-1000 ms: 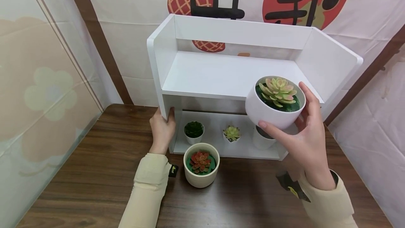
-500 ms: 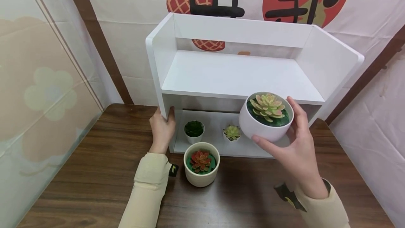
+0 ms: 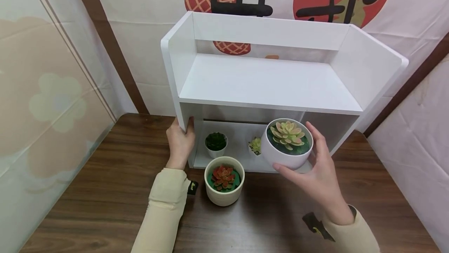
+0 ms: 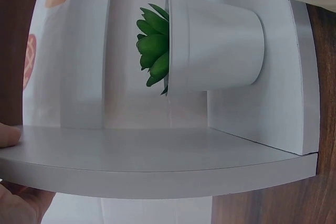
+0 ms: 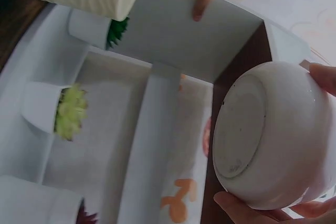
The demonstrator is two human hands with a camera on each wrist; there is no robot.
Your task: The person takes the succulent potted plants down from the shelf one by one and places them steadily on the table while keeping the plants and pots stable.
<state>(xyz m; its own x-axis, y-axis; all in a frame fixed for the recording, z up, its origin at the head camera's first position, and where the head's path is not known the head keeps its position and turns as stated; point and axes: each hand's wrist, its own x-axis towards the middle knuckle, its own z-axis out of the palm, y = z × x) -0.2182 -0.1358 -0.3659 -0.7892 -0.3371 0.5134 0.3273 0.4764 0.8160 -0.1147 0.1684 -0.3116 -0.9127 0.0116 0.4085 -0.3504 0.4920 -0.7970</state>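
A white two-tier shelf (image 3: 266, 83) stands on the table. My left hand (image 3: 180, 142) grips its left side panel, thumb inside, as the left wrist view also shows. My right hand (image 3: 320, 171) holds a rounded white pot (image 3: 282, 158) with a pinkish-green succulent, in the air before the lower tier. Its underside (image 5: 241, 124) shows in the right wrist view. On the lower tier are a dark green potted succulent (image 3: 215, 144) and a small yellow-green one (image 3: 255, 145), partly covered by the held pot. Another white pot (image 5: 39, 203) there is hidden from the head view.
A cream pot (image 3: 224, 197) with a red succulent stands on the brown wooden table (image 3: 98, 198), just before the shelf's left half. A printed cloth (image 3: 147, 42) hangs behind the shelf, and fabric walls rise at both sides.
My right hand has carried the white pot down and leftward, from before the upper tier's edge to before the lower tier. My left hand keeps its grip on the side panel.
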